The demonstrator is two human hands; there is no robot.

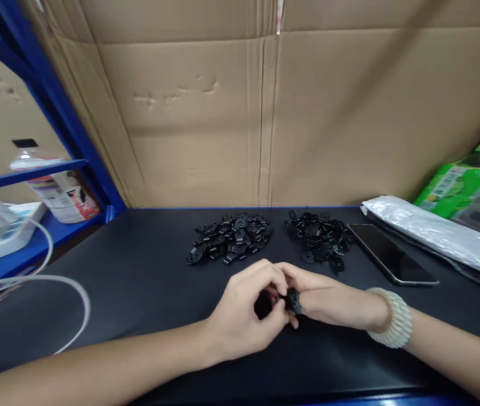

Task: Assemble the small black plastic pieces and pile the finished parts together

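Both hands meet low in the middle of the view, just above the black tabletop (138, 304). My left hand (248, 310) pinches thumb and forefinger at a small black part (294, 301). The same part is held by my right hand (324, 296), whose fingers wrap round it and hide much of its shape. Beyond the hands lie two heaps of small black perforated parts: a wider left pile (233, 237) and a right pile (318, 237).
A phone (392, 254) lies right of the piles, beside a silvery plastic packet (438, 225) and a green package (455, 186). Cardboard (197, 124) stands behind. At left are a blue shelf (53, 225), a bottle (62, 194) and a looping white cable (85, 304).
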